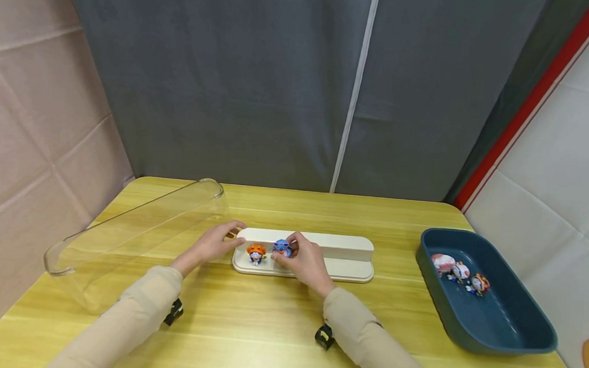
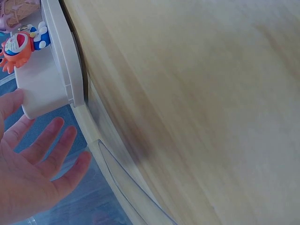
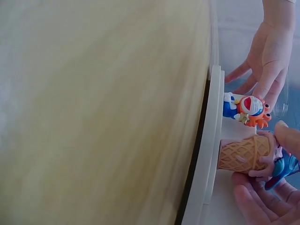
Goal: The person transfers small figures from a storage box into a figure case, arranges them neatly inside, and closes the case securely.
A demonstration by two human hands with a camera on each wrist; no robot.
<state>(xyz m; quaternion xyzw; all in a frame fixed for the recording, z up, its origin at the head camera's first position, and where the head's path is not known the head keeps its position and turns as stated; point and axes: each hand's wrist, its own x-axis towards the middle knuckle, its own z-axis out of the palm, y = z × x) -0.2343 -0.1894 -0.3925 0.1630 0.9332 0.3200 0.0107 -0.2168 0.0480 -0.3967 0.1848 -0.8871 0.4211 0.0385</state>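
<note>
My right hand (image 1: 311, 262) pinches a small ice-cream-cone figurine (image 3: 246, 154) between thumb and fingers. It has a waffle cone, pink drips and a blue top, and its base stands at the white stepped display base (image 1: 345, 268). Just left of it, a figurine with an orange crab-like hat (image 1: 256, 253) stands upright on the lower step. At the base's left end is my left hand (image 1: 215, 245), its fingers spread and relaxed. In the left wrist view, the thumb of that left hand (image 2: 33, 176) lies right at the end of the raised step. It holds nothing.
A long clear plastic cover (image 1: 137, 237) lies at an angle on the left of the wooden table (image 1: 247, 326). On the right is a dark blue bin (image 1: 513, 306) with several figurines (image 1: 460, 271) inside. A grey curtain (image 1: 229, 91) hangs behind the table.
</note>
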